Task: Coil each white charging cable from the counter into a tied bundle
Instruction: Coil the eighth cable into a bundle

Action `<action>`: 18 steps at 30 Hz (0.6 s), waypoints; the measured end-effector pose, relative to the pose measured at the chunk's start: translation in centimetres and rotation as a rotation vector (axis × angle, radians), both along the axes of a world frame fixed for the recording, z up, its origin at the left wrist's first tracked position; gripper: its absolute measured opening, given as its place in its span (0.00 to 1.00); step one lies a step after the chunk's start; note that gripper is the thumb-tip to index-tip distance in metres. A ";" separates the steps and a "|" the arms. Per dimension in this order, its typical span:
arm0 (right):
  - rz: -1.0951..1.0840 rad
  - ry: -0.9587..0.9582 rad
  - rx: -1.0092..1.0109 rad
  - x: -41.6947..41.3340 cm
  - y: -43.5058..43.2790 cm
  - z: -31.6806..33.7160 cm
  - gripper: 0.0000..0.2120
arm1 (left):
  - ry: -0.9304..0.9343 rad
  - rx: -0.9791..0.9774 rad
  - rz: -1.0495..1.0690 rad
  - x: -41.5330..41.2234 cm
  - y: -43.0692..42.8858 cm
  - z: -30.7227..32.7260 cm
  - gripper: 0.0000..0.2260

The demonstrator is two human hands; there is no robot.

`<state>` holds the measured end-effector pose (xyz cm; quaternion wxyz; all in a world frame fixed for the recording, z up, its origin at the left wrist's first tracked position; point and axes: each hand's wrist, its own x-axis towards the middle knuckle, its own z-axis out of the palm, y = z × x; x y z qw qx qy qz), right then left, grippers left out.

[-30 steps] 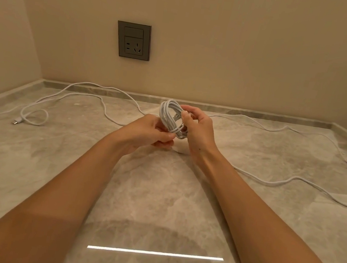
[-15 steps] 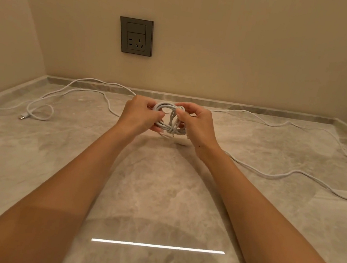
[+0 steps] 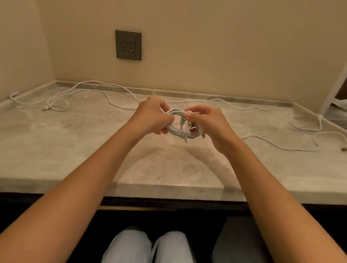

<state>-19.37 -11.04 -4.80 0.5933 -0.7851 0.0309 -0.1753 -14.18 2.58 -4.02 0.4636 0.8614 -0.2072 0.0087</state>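
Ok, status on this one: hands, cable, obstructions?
Left hand and right hand both gripping coiled bundle. Two loose cables on counter. Nothing in the way.

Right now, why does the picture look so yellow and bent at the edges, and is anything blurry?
Head view: warm indoor light tints the wall and the marble counter yellowish; the wide-angle lens bows the counter's edges and stretches the forearms; the arms cast soft shadows on the counter below the hands; the left hand and right hand look slightly soft around the coiled white cable; no strong glare.

The coiled charging cable (image 3: 179, 124) is white; the veined marble counter (image 3: 75, 150) is mottled beige-grey; the square wall socket (image 3: 128, 45) is dark grey.
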 end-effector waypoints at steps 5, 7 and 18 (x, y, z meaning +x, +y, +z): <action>-0.089 -0.020 -0.044 -7.5 -1.4 -0.8 0.07 | 0.007 0.023 -0.094 -6.9 -1.9 -0.9 0.03; -0.129 -0.011 -0.063 -9.9 -2.2 -1.3 0.06 | -0.012 0.037 -0.116 -9.2 -2.9 -1.2 0.02; -0.335 0.120 -0.037 -24.0 -9.8 -6.9 0.07 | 0.000 0.205 -0.421 -20.4 -12.6 -6.6 0.06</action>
